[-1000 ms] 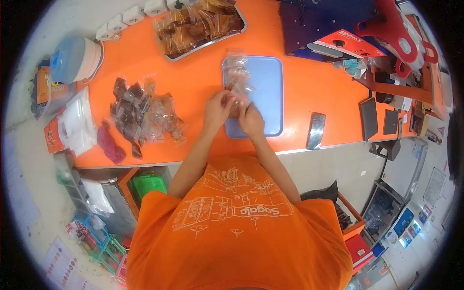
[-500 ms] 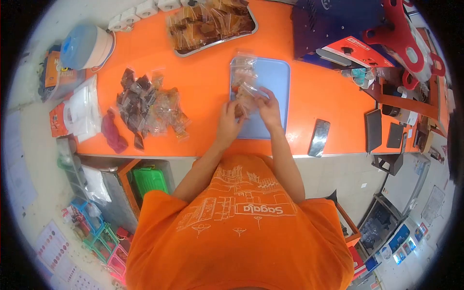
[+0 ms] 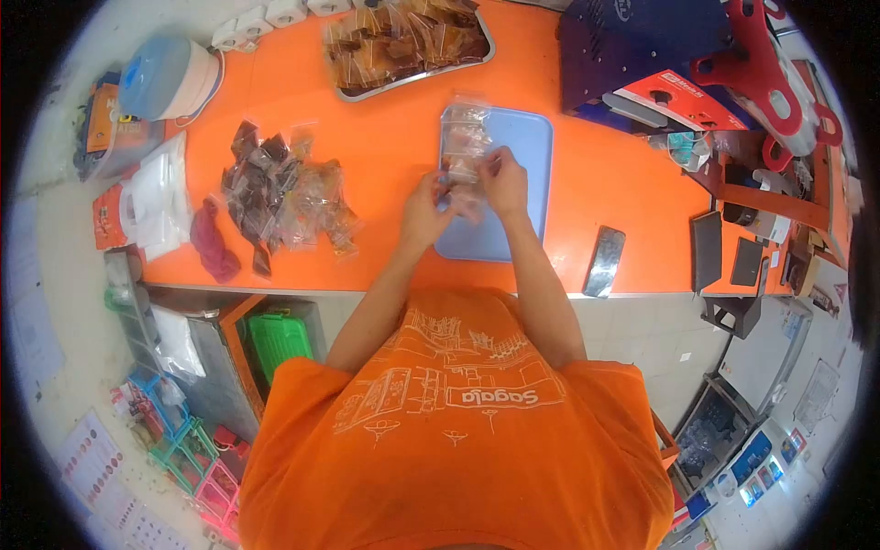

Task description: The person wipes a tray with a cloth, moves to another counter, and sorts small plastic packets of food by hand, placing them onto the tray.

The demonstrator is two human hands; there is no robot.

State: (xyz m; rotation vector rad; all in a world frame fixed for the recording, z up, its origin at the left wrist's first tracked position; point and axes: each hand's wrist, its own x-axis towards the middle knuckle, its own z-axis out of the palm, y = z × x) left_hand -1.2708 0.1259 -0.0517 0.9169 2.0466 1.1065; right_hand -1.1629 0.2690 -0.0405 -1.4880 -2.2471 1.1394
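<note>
Over the left part of a blue tray, both hands are at a small clear plastic bag with pale brownish contents. My left hand is at the bag's left side, its fingers closed on the edge. My right hand pinches at the bag's upper right. More clear bags lie in an overlapping column on the tray's left side, reaching past its top edge. The fingertips partly hide the bag between them.
Left of the tray lies a pile of dark and clear packets, beside a maroon cloth. A metal tray of brown packets is at the back. A phone lies right, below a blue machine.
My right hand has moved slightly up and left, and my left hand slightly left. The bag between them now lies lower and flatter, in line with the others.
</note>
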